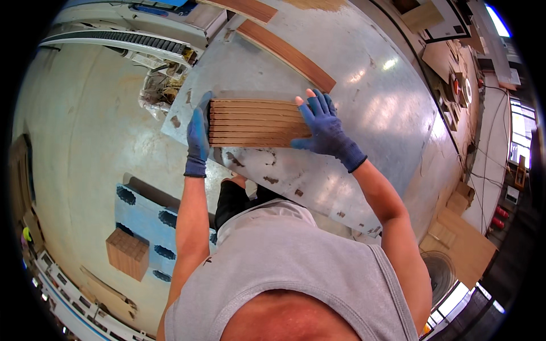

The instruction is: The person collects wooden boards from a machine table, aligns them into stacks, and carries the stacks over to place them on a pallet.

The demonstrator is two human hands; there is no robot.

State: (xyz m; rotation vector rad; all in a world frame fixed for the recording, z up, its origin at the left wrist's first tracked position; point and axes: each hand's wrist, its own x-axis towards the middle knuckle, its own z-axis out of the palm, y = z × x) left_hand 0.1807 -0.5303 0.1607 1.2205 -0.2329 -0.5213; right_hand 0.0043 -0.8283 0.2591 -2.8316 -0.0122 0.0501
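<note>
Stack of brown wood planks (256, 122) lies crosswise over the near part of the grey metal surface (375, 108), its long plank edges showing as parallel bands with dark lines between them. Whether it rests there or is slightly raised, I cannot tell. Both hands wear blue knit gloves. The left hand (198, 136) is set against the stack's left end, its fingers nearly straight and close together; how far they curl beneath is hidden. The right hand (327, 129) spans the right end, holding it with the thumb at the near edge and the index finger toward the far edge, the fingers parted; two bare fingertips poke out of that glove.

Beyond the stack, a long reddish-brown plank (287, 54) lies slantwise on the surface, with another plank (250, 8) farther off, at the upper edge of the view. On the floor at the left, a blue pallet (149, 223) with dark oval openings carries a wood block (128, 254). A curved roller conveyor (114, 38) stands at upper left.
</note>
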